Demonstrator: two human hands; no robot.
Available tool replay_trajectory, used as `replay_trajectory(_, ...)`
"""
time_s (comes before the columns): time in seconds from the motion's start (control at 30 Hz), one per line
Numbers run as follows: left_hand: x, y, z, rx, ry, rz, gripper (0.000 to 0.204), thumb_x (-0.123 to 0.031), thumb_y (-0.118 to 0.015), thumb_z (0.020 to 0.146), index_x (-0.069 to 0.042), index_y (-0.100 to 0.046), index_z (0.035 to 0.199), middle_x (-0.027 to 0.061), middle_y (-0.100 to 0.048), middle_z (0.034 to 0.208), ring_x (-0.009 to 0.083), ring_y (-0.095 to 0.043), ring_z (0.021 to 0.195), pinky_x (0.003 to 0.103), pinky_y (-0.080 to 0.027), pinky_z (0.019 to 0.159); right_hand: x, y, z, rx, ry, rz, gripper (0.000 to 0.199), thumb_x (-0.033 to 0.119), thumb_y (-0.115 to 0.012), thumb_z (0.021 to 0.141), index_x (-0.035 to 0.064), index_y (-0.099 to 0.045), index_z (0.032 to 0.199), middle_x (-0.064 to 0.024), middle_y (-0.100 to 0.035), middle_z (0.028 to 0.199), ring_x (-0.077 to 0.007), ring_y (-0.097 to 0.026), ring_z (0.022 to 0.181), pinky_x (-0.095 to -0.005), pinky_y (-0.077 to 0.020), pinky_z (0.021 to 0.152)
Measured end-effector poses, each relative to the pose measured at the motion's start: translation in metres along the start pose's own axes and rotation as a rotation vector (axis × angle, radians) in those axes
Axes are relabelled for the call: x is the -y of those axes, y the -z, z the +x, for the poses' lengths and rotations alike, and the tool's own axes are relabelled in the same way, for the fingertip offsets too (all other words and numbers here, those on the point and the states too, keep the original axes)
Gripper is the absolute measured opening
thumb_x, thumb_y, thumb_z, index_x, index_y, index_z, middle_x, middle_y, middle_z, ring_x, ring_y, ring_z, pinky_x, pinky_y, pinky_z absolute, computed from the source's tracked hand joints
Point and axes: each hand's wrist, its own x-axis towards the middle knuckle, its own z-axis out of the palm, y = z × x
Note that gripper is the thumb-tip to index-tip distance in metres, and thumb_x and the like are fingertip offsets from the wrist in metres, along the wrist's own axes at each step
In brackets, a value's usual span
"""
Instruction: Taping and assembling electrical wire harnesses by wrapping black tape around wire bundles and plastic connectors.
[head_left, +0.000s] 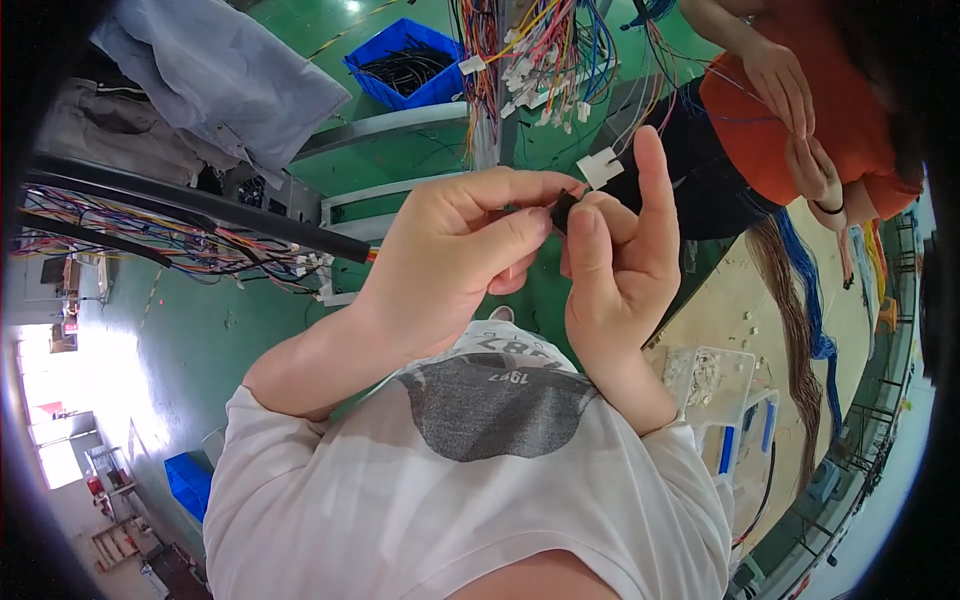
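In front of my chest, both hands come together on a small black piece (563, 211), perhaps a connector; its exact kind is hard to make out. My left hand (440, 245) pinches it between thumb and fingertips. From the other side, my right hand (625, 255) grips it with thumb and bent fingers, one finger pointing up. Just above the pinch, a white plastic connector (600, 168) hangs on thin wires beside my right fingers. Part of the black piece is hidden by my fingertips.
Bundles of coloured wires with white connectors (540, 80) hang ahead. A blue bin (405, 62) holds black cables. At right stand a co-worker in an orange top (745, 135) and a table (740, 300) with wire bundles and a clear box (722, 385). A black-sleeved harness (200, 205) spans the left.
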Motion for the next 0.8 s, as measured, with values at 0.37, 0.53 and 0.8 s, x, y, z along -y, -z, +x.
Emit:
replay_trajectory(0.37, -0.002, -0.001, 0.0, -0.043, -0.005, -0.002, 0.026, -0.004, -0.047, 0.081, 0.001, -0.054, 0.105, -0.0025, -0.047, 0.071, 0.0038, -0.035, 0.055, 0.017, -0.03, 0.049, -0.001, -0.003, 0.001, 0.0, -0.038, -0.013, 0.058, -0.005, -0.055, 0.076, -0.0044, -0.027, 0.127, 0.003, -0.043, 0.055, -0.0013, -0.035, 0.05, -0.0138, -0.0265, 0.047)
replay_trajectory(0.53, -0.002, 0.0, 0.0, 0.004, -0.007, -0.031, 0.024, -0.006, -0.049, 0.082, 0.001, -0.054, 0.104, -0.0017, -0.047, 0.071, 0.004, -0.036, 0.056, 0.017, -0.03, 0.049, -0.003, -0.004, 0.001, -0.019, 0.0, -0.021, 0.055, -0.004, -0.055, 0.076, -0.0043, -0.031, 0.125, 0.003, -0.044, 0.055, -0.0013, -0.037, 0.05, -0.0138, -0.0274, 0.047)
replay_trajectory(0.8, 0.0, 0.007, 0.006, -0.048, -0.179, 0.32, 0.017, -0.011, -0.052, 0.083, 0.002, -0.059, 0.09, -0.001, -0.047, 0.071, 0.004, -0.036, 0.051, 0.018, -0.028, 0.044, 0.003, 0.015, 0.012, 0.239, -0.101, 0.003, 0.038, 0.001, -0.053, 0.079, -0.0037, -0.041, 0.116, -0.0055, -0.053, 0.096, -0.0054, -0.048, 0.074, -0.0163, -0.0374, 0.064)
